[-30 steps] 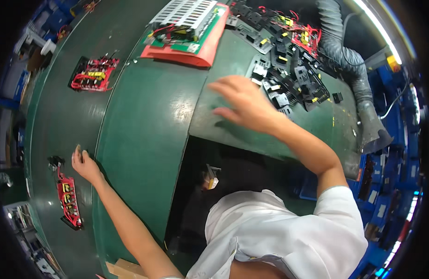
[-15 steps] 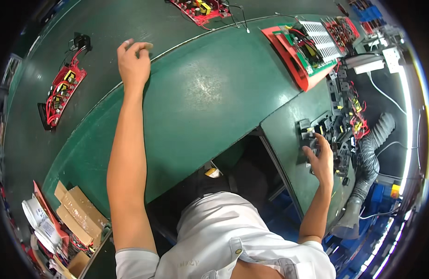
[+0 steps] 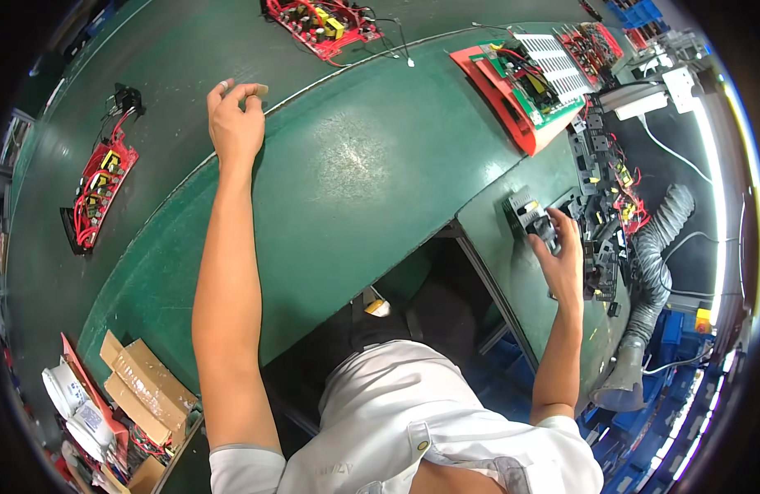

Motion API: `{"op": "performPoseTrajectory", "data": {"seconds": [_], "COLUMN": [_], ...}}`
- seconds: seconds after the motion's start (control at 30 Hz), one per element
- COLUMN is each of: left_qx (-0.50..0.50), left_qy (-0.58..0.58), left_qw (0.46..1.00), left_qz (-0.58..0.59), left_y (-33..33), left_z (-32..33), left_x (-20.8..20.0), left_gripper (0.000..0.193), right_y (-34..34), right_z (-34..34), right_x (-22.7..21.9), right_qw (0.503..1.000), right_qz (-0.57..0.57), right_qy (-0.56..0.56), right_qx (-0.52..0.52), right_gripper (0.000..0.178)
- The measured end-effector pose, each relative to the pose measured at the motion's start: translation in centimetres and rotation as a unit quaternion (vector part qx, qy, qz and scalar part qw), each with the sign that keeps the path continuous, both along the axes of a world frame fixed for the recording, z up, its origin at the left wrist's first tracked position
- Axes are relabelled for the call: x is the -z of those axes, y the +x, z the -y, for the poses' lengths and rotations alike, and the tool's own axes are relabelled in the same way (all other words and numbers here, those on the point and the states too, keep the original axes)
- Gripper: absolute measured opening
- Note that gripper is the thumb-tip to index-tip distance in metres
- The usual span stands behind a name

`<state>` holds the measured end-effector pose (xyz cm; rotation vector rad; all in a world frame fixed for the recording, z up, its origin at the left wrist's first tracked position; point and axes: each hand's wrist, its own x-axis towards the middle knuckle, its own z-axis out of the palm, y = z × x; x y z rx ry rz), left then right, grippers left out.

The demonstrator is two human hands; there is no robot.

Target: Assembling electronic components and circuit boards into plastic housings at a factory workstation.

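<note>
Right hand (image 3: 568, 267): fingers clamped on a black part (image 3: 526, 212), just left of the pile of black parts (image 3: 591, 178), over the green table (image 3: 495, 235). Can't tell if the part touches it. Left hand (image 3: 238, 130): fingers loosely curled, slightly apart, between two red circuit boards (image 3: 106, 179).

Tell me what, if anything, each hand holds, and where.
The right hand grips a black slotted part by its near end, between thumb and fingers; the left hand holds nothing.

Circuit board (image 3: 104, 185) left on worktop (image 3: 161, 107); parts pile (image 3: 604, 276) right; duct (image 3: 656, 255) beside it.
</note>
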<state>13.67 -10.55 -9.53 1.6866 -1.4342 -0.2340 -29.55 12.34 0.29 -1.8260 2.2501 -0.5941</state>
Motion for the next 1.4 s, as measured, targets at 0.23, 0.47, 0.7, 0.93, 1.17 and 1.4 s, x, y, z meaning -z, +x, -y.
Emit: {"op": "performPoseTrajectory", "data": {"seconds": [0.23, 0.47, 0.7, 0.93, 1.17, 1.4], "left_qx": [0.030, 0.138, 0.441, 0.432, 0.546, 0.432], "left_qy": [-0.021, -0.013, 0.265, 0.291, 0.267, 0.168], "left_qw": [0.999, 0.985, 0.691, 0.719, 0.699, 0.838], "left_qz": [0.011, -0.102, -0.508, -0.460, -0.376, -0.289], "left_y": [1.2, 0.4, -12.1, -12.6, -13.2, -11.8], "left_z": [1.6, 0.4, -8.6, -8.4, -8.3, -3.8], "left_x": [1.9, 1.1, -5.8, -6.2, -8.0, -7.2], "left_gripper": [0.020, 0.020, 0.065, 0.063, 0.058, 0.047], "right_y": [3.4, 7.3, 7.8, 7.7, 5.6, 7.3], "right_z": [3.2, 5.1, 6.2, 7.2, 8.7, 13.1], "right_x": [-0.5, -2.2, -1.7, -1.2, 0.3, 1.9], "right_qw": [0.993, 0.976, 0.960, 0.941, 0.744, 0.852], "right_qz": [0.062, 0.110, 0.078, 0.130, 0.567, 0.500], "right_qy": [-0.085, -0.120, -0.123, -0.077, 0.265, 0.084], "right_qx": [-0.056, -0.149, -0.240, -0.302, -0.236, -0.133], "right_gripper": [0.063, 0.068, 0.068, 0.077, 0.071, 0.051]}}
